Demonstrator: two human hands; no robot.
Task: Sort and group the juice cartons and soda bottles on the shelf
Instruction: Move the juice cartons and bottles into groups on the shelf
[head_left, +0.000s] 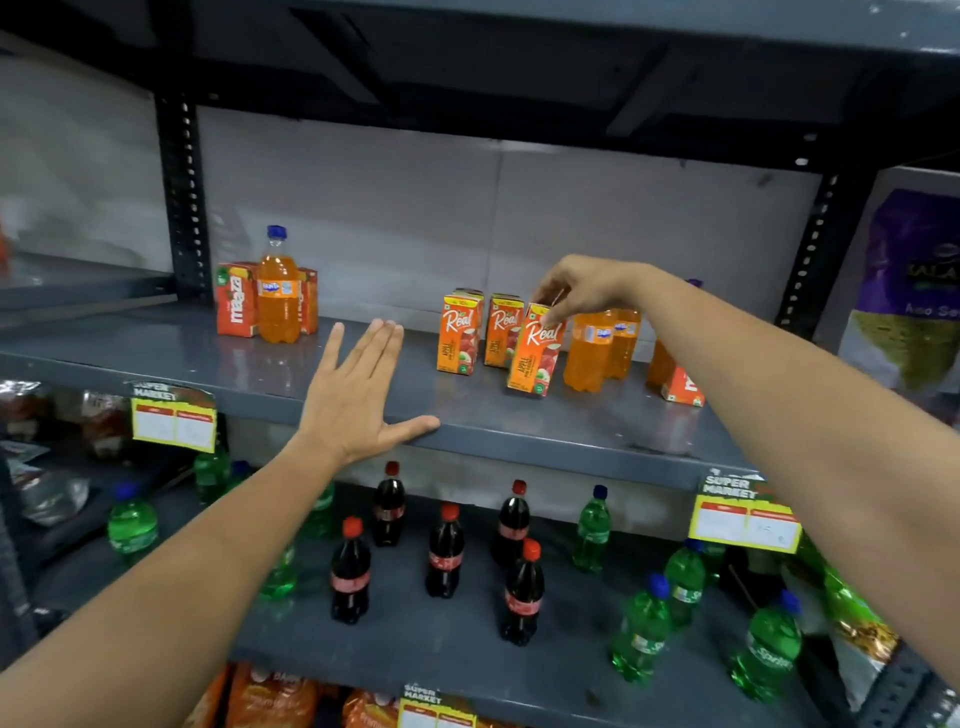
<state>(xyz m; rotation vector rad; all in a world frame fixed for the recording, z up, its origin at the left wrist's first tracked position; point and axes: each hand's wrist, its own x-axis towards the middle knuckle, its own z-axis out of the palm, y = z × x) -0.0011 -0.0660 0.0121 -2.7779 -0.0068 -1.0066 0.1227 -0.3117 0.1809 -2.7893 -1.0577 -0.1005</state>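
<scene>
On the grey upper shelf (519, 431), my right hand (582, 286) grips the top of an orange Real apple juice carton (535, 353), which tilts slightly. Two more Real cartons (460, 335) (503, 330) stand just left of it. Orange Fanta bottles (589, 351) stand right of the held carton, partly behind my forearm. A red Maaza carton (683, 387) sits at the far right. At the far left, a Fanta bottle (278, 291) stands in front of Maaza cartons (236, 299). My left hand (358, 395) lies flat and open on the shelf's front edge.
The lower shelf holds several dark cola bottles (444, 551) in the middle and green Sprite bottles (641, 629) on both sides. Yellow price tags (174, 421) hang from the shelf edges. A purple snack bag (909, 291) sits beyond the right upright. Orange packets lie on the bottom shelf.
</scene>
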